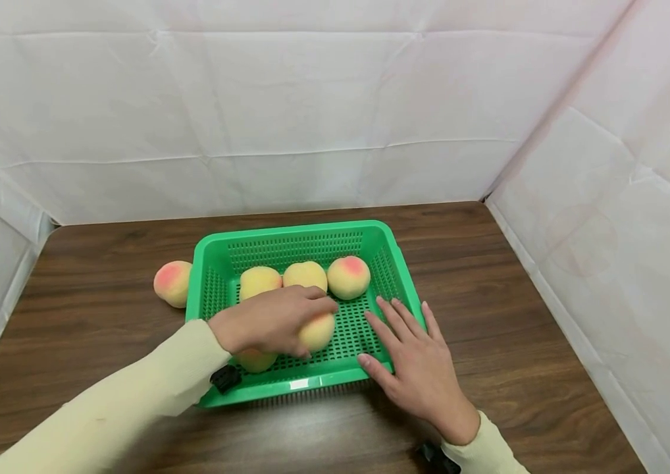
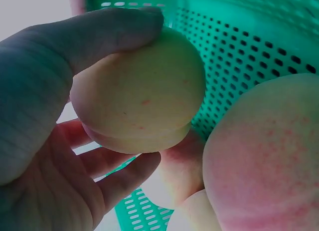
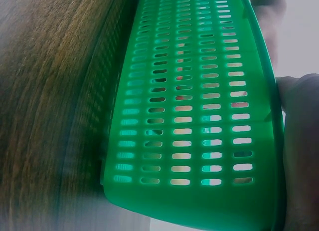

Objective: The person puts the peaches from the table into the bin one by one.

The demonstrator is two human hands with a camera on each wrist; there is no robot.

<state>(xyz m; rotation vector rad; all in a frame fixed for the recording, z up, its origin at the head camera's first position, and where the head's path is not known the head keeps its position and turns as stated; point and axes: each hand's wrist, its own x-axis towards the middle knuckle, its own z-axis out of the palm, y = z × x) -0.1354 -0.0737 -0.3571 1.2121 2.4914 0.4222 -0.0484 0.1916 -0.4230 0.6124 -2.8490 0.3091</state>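
Observation:
My left hand (image 1: 278, 320) reaches into a green perforated plastic basket (image 1: 293, 230) and grips a yellow peach (image 1: 318, 333) with a pink blush. In the left wrist view the thumb lies over the top of that peach (image 2: 144, 94), and the fingers curl beneath it. Several more peaches are in the basket: a back row including a pink-topped peach (image 1: 349, 277) at right, and a partly hidden peach (image 1: 255, 360) below my left wrist. With fingers spread, my right hand (image 1: 420, 368) rests over the basket's front right corner. The right wrist view shows the slotted basket wall (image 3: 194, 101) beside it.
One peach (image 1: 173, 284) sits outside the basket, close to its left wall. Everything stands on a dark wood table (image 1: 524, 368). White sheeting (image 1: 287, 118) rises behind and along both sides of the table.

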